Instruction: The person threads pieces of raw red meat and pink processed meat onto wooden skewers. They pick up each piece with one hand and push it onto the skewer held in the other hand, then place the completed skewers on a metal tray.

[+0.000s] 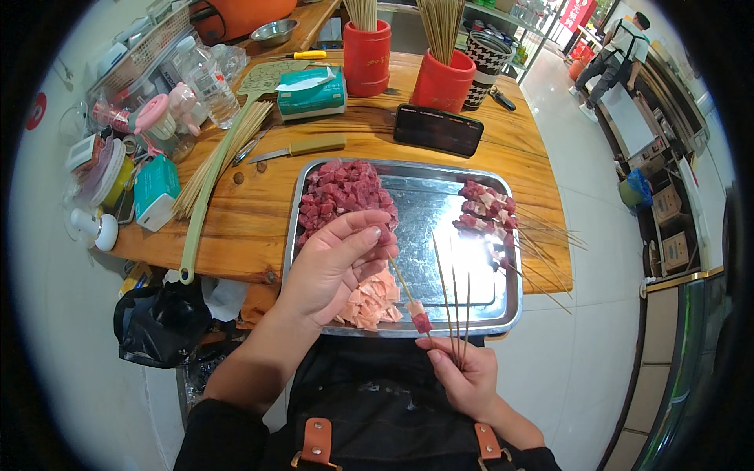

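My left hand [339, 265] pinches a red meat cube [384, 236] between thumb and fingers, at the upper tip of a bamboo skewer [400, 277]. That skewer carries a pale fat piece and a red meat cube [422, 322] lower down. Its lower end is in my right hand [465, 371], which also grips several bare skewers [453, 300]. Beneath my hands is a steel tray [412, 334]. A heap of red meat cubes [347, 188] fills its far left, with pale fat slices [371, 300] nearer me. Finished-looking meat skewers [486, 206] lie along its right edge, sticks overhanging the rim.
Behind the tray are a phone [439, 130], a knife [300, 147], a tissue pack [312, 97] and red skewer holders [366, 59]. Loose skewers [230, 153] and a green fly swatter [206, 206] lie left. A black bag [162, 324] hangs below. A person [615, 59] stands far right.
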`<state>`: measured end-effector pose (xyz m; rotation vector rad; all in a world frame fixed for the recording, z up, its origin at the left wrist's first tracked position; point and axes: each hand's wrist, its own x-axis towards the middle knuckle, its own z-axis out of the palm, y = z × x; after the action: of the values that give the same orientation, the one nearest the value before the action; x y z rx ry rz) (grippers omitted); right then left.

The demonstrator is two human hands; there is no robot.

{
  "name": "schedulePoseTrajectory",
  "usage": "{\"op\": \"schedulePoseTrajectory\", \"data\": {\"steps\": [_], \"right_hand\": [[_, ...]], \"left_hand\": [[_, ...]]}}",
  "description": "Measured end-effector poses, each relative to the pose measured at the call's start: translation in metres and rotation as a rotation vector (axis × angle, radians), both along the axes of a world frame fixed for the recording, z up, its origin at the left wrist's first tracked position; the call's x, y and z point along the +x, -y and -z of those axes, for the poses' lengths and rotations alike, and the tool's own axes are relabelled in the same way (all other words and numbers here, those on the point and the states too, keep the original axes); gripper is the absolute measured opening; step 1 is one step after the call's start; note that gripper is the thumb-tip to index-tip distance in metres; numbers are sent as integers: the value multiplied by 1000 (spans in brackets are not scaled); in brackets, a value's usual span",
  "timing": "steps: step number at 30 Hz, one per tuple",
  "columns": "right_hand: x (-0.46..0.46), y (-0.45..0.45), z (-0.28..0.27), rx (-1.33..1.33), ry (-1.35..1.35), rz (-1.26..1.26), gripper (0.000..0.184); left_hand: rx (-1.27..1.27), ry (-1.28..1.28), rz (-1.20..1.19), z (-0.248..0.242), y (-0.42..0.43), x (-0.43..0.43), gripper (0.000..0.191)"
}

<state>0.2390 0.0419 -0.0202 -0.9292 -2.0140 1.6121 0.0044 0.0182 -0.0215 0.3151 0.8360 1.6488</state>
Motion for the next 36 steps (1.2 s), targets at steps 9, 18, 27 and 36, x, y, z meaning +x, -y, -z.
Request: {"op": "schedulePoseTrajectory", "data": {"steps": [9,18,27,36], "right_hand": [[1,1,-1,-44,5,20,19],[-2,6,-2,-41,-76,12,18],[-6,5,-2,-51,-60,57,19],[8,-11,-10,-256,-175,259,20]], "left_hand": [[49,-62,4,-6,5,8,14],[65,-204,103,-9,9,10,16],[-94,-332,204,-4,12,35,9],[67,-1671,84,-18,1,-3,17]]}}
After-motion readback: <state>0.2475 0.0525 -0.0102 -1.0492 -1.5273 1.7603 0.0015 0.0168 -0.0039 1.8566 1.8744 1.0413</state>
